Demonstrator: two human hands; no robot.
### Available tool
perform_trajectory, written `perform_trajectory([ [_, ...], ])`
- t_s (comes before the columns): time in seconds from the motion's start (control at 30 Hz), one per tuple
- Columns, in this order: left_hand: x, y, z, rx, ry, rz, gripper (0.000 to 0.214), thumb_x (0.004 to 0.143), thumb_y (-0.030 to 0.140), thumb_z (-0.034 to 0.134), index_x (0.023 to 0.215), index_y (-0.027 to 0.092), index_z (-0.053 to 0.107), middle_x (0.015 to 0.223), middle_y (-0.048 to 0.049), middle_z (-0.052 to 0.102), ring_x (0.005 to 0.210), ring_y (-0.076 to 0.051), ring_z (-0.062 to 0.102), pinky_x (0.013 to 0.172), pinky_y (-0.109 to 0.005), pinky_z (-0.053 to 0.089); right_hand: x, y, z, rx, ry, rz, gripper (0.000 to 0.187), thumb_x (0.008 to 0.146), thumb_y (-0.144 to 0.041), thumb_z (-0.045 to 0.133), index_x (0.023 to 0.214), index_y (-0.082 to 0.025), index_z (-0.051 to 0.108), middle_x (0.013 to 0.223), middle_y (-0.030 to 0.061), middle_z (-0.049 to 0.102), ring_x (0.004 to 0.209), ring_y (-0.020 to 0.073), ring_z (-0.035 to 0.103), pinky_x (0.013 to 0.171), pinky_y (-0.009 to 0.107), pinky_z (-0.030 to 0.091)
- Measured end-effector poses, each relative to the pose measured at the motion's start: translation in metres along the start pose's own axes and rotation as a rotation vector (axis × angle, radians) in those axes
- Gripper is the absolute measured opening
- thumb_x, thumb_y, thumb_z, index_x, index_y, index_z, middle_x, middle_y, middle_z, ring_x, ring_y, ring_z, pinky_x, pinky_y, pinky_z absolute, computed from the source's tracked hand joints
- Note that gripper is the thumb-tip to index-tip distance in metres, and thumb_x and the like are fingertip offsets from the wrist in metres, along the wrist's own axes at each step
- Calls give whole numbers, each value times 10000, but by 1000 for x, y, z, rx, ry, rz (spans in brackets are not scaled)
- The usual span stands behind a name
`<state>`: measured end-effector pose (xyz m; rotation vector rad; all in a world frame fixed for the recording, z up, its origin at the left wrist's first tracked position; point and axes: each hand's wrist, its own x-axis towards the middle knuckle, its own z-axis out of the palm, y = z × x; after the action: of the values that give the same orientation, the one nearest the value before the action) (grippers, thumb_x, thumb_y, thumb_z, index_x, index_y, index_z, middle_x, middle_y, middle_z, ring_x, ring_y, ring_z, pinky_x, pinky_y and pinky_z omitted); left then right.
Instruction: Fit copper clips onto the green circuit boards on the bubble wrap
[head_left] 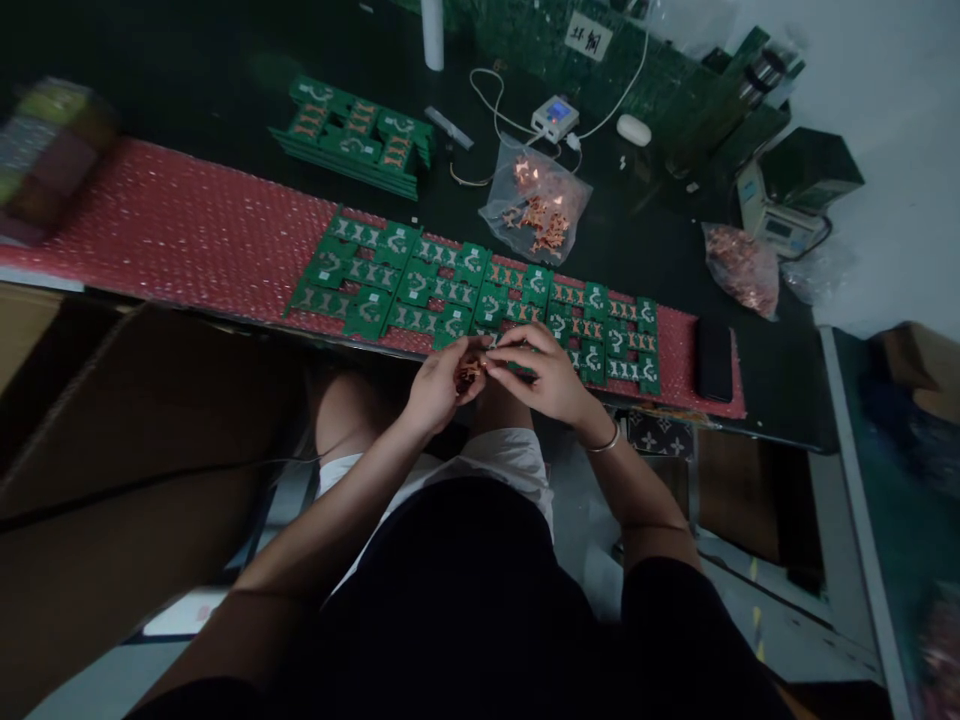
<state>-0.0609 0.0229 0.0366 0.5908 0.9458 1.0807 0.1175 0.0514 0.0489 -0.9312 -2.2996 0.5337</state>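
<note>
My left hand (441, 385) is cupped at the table's near edge, closed around a small heap of copper parts (470, 374). My right hand (546, 375) meets it from the right, with fingertips pinched at those copper parts. Just beyond both hands lies a row of green circuit boards (420, 285) on a red bubble-wrap sheet (187, 230). Some boards on the right carry copper pieces (592, 325).
A clear bag of copper parts (536, 200) and a second bag (742, 268) lie behind the boards. A stack of green boards (356, 135), a small white device (555, 117), a black phone (714, 358) and a cardboard box (135, 470) at the left are also in view.
</note>
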Motion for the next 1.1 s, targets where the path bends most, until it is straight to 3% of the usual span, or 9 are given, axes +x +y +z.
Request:
perform_trajectory([
  [0.2, -2, 0, 1, 45, -5, -5, 383, 840, 497, 588, 926, 133, 673, 533, 0, 540, 414, -97, 410, 402, -221, 205, -2, -11, 12, -136, -7, 8, 141, 961, -248, 564, 936, -260, 703, 1013, 54, 665, 982, 221, 550, 883, 429, 480],
  [0.37, -2, 1, -1, 46, -37, -25, 333, 816, 458, 638, 759, 131, 664, 528, -2, 537, 410, -81, 416, 401, -214, 208, -6, -10, 15, -186, 125, -14, 161, 983, -245, 521, 1001, -245, 680, 1045, 67, 680, 986, 231, 574, 877, 439, 474],
  [0.5, 0, -1, -3, 34, -113, -14, 280, 759, 390, 737, 709, 124, 667, 628, -10, 597, 407, -37, 364, 401, -205, 173, -9, -6, 12, -124, 174, -53, 185, 980, -209, 518, 1057, -257, 679, 1058, 62, 693, 998, 220, 602, 889, 433, 501],
  [0.63, 2, -7, -4, 59, -49, 43, 252, 722, 378, 780, 744, 141, 698, 630, -2, 600, 447, -47, 383, 429, -197, 222, -8, -8, 11, 0, 186, 13, 147, 965, -265, 569, 1028, -259, 702, 1035, 55, 701, 976, 189, 641, 877, 393, 550],
  [0.77, 2, -12, -5, 175, -51, 113, 309, 770, 431, 731, 679, 141, 676, 582, 4, 551, 471, -57, 386, 454, -198, 253, -8, -12, 9, 16, 160, 64, 139, 939, -342, 628, 964, -247, 727, 995, 48, 722, 926, 175, 665, 844, 358, 573],
  [0.87, 2, -12, -5, 232, -45, 120, 361, 813, 464, 672, 659, 137, 661, 576, -1, 546, 444, -54, 367, 435, -205, 232, -5, 0, 8, 3, 177, 75, 136, 946, -319, 619, 957, -242, 731, 1001, 40, 738, 942, 174, 672, 866, 359, 572],
  [1.1, 3, -7, -2, 134, -10, 69, 332, 792, 464, 665, 791, 137, 726, 626, -18, 588, 424, -59, 370, 412, -215, 210, 14, 59, 17, -198, 195, 106, 179, 964, -270, 578, 970, -243, 755, 1021, 35, 758, 966, 215, 641, 904, 420, 549],
])
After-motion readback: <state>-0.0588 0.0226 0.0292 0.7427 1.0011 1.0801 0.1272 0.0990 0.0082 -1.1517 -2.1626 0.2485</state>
